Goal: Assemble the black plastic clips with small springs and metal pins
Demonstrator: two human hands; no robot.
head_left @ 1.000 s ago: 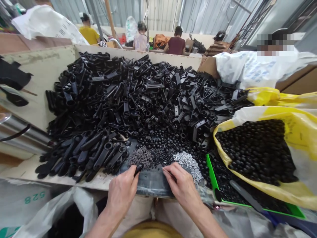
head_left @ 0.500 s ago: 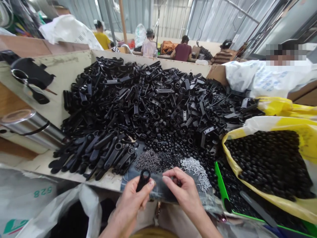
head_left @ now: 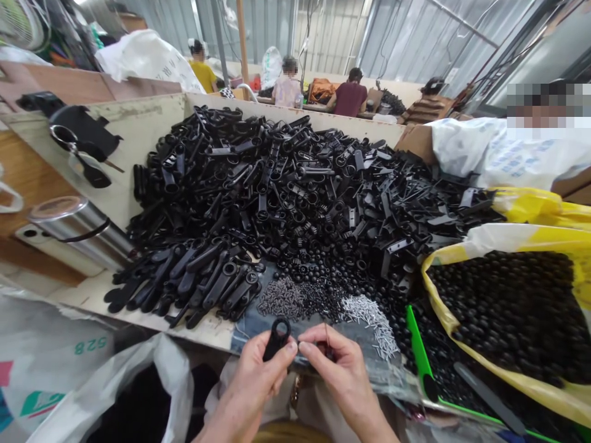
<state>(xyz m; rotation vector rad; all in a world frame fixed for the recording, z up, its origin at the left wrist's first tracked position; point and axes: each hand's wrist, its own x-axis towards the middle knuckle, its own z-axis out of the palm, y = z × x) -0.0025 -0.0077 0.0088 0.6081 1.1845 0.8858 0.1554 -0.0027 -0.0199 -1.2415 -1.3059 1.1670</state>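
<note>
At the bottom centre of the frame, the left hand (head_left: 263, 378) is closed, pinching a black plastic loop-ended handle (head_left: 276, 339) upright between thumb and fingers. Just beside it, the right hand (head_left: 339, 384) pinches a small dark part (head_left: 327, 352) — too small to identify. Above them lies a heap of black plastic parts (head_left: 277, 191) — steel pins (head_left: 369, 323) sit at its lower right edge.

Not much gear on this one, honestly: the person is working bare-handed, with the left hand (head_left: 258, 375) and right hand (head_left: 341, 384) both going without gloves, and the nails are looking short. The forearms are showing with no sleeves in sight. Down at the bottom edge they're wearing a mustard-yellow shirt (head_left: 289, 435) over pale beige trousers (head_left: 316, 412), and a small brownish-gold something (head_left: 295, 391) is hanging there, too blurry to make out.
</note>
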